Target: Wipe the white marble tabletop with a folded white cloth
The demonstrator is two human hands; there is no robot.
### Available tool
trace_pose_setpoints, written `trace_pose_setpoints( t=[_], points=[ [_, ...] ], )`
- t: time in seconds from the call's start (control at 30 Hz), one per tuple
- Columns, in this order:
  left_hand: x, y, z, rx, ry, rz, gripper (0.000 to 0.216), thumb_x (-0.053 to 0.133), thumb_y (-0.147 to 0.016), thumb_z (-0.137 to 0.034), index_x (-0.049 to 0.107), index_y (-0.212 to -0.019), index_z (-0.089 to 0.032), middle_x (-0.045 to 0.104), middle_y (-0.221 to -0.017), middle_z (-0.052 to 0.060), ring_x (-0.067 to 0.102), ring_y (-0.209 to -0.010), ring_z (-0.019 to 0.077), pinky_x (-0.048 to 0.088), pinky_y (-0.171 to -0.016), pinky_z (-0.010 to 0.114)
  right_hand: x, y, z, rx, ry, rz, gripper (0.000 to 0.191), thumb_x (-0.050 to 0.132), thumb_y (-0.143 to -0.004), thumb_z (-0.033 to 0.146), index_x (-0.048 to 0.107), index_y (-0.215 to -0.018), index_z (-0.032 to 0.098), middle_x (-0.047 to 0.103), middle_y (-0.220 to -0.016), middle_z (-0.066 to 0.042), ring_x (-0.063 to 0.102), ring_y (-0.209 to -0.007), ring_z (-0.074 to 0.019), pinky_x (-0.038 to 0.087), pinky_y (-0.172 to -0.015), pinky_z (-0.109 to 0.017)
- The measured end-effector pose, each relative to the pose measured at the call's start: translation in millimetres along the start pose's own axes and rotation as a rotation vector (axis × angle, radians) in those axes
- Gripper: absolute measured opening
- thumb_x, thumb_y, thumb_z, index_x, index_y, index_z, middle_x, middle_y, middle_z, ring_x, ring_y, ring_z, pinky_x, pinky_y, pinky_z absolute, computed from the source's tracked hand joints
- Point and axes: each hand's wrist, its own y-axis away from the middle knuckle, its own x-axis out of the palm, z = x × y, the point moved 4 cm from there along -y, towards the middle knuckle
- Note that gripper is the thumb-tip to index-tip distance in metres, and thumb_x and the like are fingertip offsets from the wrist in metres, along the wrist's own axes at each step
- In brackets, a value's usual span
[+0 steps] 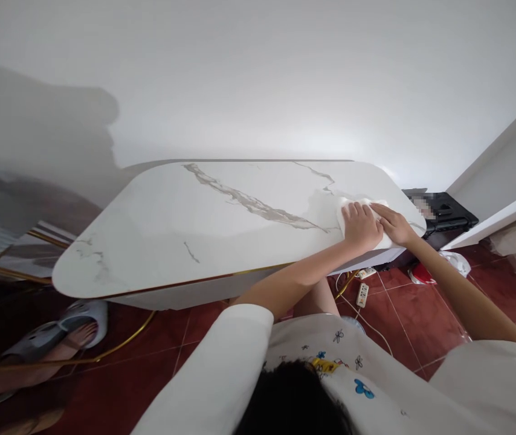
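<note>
A white cloth (341, 219) lies bunched near the right end of the white marble-patterned tabletop (171, 223). My left hand (361, 227) presses down on it, fingers bent over the fabric. Close beside, my right hand (393, 225) also rests on the cloth with its fingers pointing left, touching or nearly touching the left hand. The palms hide much of the cloth, so its full size and folds cannot be made out. Grey-brown veins run across the tabletop, which has rounded corners and a gold-coloured edge.
A white wall (258, 78) stands behind the table. At right is a black case (452, 211). Power strips (362, 295) with cables lie on the red tiled floor (403, 314). Another person's foot in a grey slipper (97, 320) is at lower left.
</note>
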Motion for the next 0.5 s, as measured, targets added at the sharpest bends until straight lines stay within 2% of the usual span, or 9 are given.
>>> trace_pose_setpoints(
  t=[0.23,0.5],
  points=[
    [10.7,-40.0,-0.1,0.026,0.004,-0.028,0.051,0.038,-0.093,-0.036,0.049,-0.132,-0.005,0.048,-0.141,0.022,0.037,-0.134,0.0345,0.022,-0.114,0.052,-5.4,-24.1,-28.8,0.052,0.012,-0.036,0.054,0.033,-0.093,0.05,0.06,-0.131,0.023,0.056,-0.141,-0.004,0.05,-0.133,-0.0262,0.038,-0.116,-0.046],
    [20.3,-98.5,24.2,0.011,0.045,-0.053,0.045,0.037,-0.093,-0.035,0.054,-0.123,-0.007,0.054,-0.13,0.019,0.042,-0.125,0.032,0.023,-0.111,0.049,5.2,-81.4,-58.6,0.081,-0.003,-0.074,0.052,0.034,-0.092,0.051,0.063,-0.126,0.025,0.059,-0.138,-0.002,0.052,-0.131,-0.0264,0.039,-0.114,-0.045]
  ],
)
